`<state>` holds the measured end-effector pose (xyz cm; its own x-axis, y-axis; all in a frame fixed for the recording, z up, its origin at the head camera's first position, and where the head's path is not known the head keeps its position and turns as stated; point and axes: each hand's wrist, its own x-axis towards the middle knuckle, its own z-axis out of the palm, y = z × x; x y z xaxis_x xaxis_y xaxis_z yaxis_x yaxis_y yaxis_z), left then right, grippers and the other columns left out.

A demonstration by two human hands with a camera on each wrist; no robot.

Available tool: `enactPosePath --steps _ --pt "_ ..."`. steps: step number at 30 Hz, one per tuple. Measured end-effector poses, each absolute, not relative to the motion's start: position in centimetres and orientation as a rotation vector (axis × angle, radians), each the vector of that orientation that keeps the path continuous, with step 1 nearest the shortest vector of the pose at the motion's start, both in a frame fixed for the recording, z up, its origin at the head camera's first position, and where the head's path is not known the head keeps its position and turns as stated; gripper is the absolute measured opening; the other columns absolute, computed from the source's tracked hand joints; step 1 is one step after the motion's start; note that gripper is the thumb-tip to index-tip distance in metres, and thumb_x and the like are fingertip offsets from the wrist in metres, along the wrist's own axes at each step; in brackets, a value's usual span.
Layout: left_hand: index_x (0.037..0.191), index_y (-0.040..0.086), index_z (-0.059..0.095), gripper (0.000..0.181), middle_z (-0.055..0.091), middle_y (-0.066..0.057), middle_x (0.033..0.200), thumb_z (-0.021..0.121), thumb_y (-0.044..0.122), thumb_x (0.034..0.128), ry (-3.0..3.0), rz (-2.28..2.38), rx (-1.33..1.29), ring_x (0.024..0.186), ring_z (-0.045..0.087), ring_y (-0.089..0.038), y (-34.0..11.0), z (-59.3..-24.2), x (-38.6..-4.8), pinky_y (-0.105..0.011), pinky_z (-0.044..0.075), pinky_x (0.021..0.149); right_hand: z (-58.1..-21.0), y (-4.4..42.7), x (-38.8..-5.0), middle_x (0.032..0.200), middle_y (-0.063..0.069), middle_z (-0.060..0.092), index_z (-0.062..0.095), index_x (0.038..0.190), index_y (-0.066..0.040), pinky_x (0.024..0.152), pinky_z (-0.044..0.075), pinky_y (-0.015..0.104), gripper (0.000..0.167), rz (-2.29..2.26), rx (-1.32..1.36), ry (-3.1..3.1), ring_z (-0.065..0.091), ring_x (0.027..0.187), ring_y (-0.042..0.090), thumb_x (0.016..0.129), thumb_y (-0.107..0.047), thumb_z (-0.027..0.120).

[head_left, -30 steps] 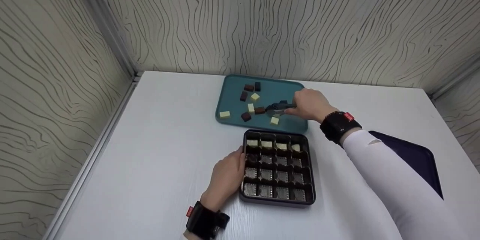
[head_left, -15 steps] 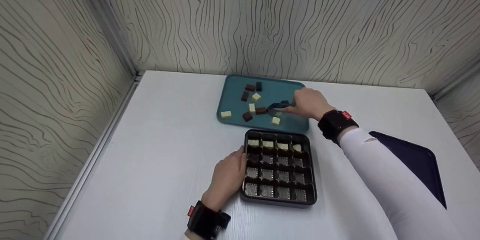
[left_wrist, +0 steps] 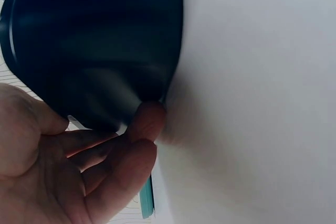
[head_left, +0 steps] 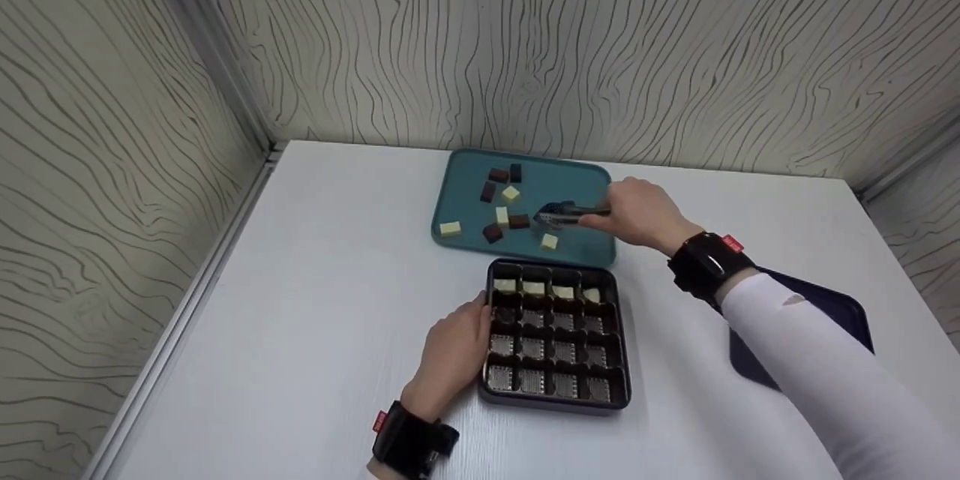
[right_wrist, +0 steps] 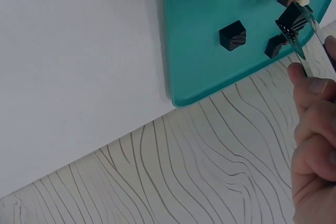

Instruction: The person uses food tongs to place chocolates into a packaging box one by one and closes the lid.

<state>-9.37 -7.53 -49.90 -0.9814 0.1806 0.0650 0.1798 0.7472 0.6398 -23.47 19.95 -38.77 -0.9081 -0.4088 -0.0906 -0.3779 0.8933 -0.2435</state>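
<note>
Right hand [head_left: 641, 211] has been drawn rightward in the head view, tongs [head_left: 570, 218] pinched in it; five chocolates [head_left: 533, 289] seem boxed, eleven compartments [head_left: 532, 349] unfilled, the rest left on the teal tray [head_left: 577, 180]. Left wrist view: the box [left_wrist: 105, 35] is touched by the left hand [left_wrist: 73, 177], fingers extended. Right wrist view: whether any chocolate is gripped cannot be told.

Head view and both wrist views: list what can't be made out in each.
Head view: whether the leftmost compartment in the second row from the far side of the box holds a piece; too dark and small.
Head view: part of the dark blue panel, behind the white sleeve.
Left wrist view: the box's inside, hidden by its outer wall.
Right wrist view: the rest of the right hand, cut off by the right edge.
</note>
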Motion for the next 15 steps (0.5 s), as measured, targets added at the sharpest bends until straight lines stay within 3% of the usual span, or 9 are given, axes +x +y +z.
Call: enactPosePath --steps 9,15 --pt "0.141 -0.001 0.062 0.041 0.076 -0.023 0.123 0.043 0.020 0.1117 2.915 1.089 0.286 0.108 0.074 -0.043 -7.7 -50.1 -9.3 -0.056 0.061 0.090 -36.6 20.3 -19.0 0.053 -0.011 0.034 0.067 0.061 -0.014 0.051 0.023 0.023 0.042 -0.279 -0.754 2.864 0.032 0.051 0.007 0.096 -0.035 0.075" --pt "0.138 0.001 0.065 0.039 0.077 -0.022 0.118 0.043 0.020 0.1113 2.913 1.099 0.291 0.103 0.075 -0.042 -7.5 -50.1 -9.4 -0.056 0.061 0.086 -36.0 20.1 -16.3 0.055 -0.012 0.044 0.072 0.066 -0.014 0.054 0.030 0.022 0.038 -0.230 -0.878 2.811 0.038 0.056 0.005 0.095 -0.037 0.076"
